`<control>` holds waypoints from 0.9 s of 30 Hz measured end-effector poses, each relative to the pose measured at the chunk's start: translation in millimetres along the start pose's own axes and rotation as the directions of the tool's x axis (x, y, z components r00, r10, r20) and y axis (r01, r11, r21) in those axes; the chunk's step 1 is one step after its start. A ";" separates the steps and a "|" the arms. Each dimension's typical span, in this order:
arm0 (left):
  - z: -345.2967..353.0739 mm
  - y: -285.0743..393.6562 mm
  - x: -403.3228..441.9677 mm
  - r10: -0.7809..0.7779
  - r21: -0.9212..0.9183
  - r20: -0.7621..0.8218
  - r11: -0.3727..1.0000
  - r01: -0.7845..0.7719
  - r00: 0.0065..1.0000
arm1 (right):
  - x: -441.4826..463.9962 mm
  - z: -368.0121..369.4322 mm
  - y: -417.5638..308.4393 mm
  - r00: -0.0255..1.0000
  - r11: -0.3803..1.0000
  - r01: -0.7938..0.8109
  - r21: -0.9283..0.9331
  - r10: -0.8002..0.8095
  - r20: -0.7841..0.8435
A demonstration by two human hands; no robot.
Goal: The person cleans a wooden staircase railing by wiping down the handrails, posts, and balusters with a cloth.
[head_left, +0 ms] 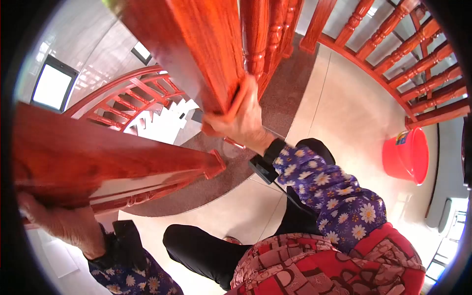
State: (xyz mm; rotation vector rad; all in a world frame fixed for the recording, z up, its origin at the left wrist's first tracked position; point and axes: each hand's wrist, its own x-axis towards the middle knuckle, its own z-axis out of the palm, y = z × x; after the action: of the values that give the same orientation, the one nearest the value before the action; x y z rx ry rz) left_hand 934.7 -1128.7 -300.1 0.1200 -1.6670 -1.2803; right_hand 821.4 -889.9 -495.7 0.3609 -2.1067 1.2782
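Note:
My right hand (243, 118) is closed at the lower part of a thick reddish-brown wooden post (211, 49). Between its fingers and the wood shows an orange-red piece (235, 105) that looks like a folded cloth, nearly the colour of the post. My left hand (66, 221) is wrapped round the near end of a second wooden post (108, 157) at the lower left, its fingertips hidden behind the wood. Both sleeves are purple with white flowers and end in black cuffs.
Between the posts a curved staircase with a wooden railing (132, 83) drops away. A dark stone border (196, 191) edges the pale tiled floor (339, 118). A red bucket (405, 155) stands at the right, near more wooden balusters (388, 34).

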 end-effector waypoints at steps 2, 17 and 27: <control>0.4 2.1 1.2 0.011 0.041 -0.025 0.999 -0.010 1.000 | -44.2 14.5 43.0 0.966 0.975 -0.219 -0.040 0.222 0.129; -8.9 -41.4 -4.2 -0.227 -0.160 -0.058 0.963 0.216 0.972 | -95.8 4.1 92.7 0.768 0.825 -0.566 0.013 0.521 0.373; -1.1 -47.1 -3.0 -0.150 -0.254 0.027 0.955 0.152 0.988 | 108.3 -77.4 -57.4 0.931 0.948 0.160 0.276 -0.052 -0.361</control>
State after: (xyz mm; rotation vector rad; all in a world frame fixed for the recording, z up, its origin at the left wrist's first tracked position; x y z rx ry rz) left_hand 915.7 -1148.3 -338.6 0.0888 -1.5066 -1.6019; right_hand 799.2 -841.0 -361.1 0.3432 -1.5759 1.4807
